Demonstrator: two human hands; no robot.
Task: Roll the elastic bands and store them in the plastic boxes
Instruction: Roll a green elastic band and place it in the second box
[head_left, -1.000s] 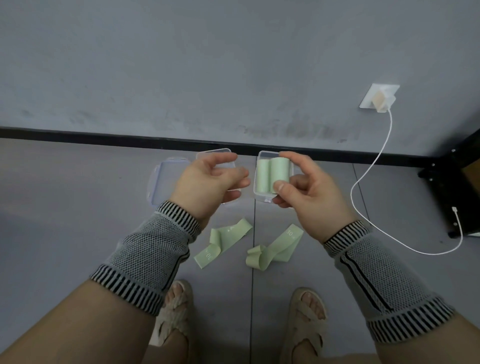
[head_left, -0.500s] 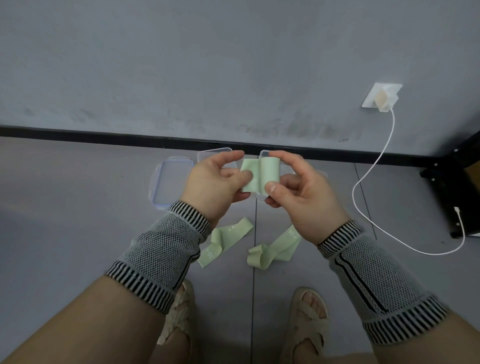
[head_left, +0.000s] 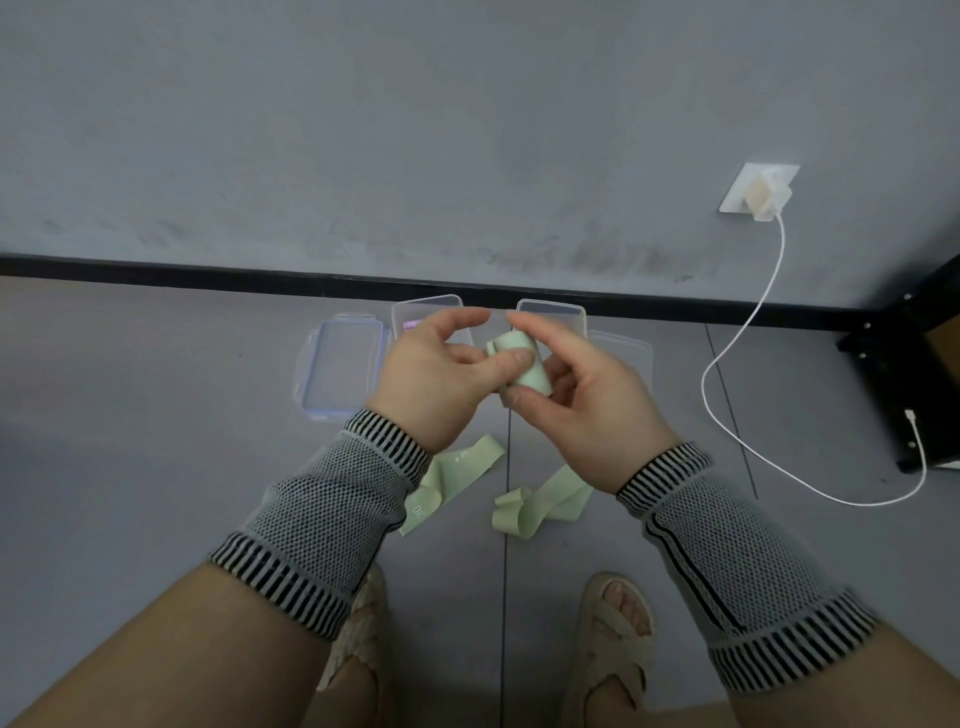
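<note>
A pale green elastic band, partly rolled (head_left: 525, 366), is held in the air between both hands. My left hand (head_left: 434, 376) pinches its left end with the thumb and fingers. My right hand (head_left: 589, 415) grips it from the right, index finger over the top and thumb below. Two loose green bands lie on the floor under my wrists, one on the left (head_left: 457, 475) and one on the right (head_left: 540, 501). Two clear plastic boxes, one left (head_left: 431, 309) and one right (head_left: 551, 310), stand on the floor behind my hands, partly hidden.
A clear lid with blue clips (head_left: 340, 371) lies left of the boxes and another lid (head_left: 626, 353) lies to their right. A white charger cable (head_left: 727, 332) runs from the wall socket across the floor. A black shelf leg (head_left: 904, 364) stands at the right. My sandalled feet are below.
My left hand has come in from the left and taken hold of the green roll, which my right hand held alone. The roll has shifted slightly left and tilted.
</note>
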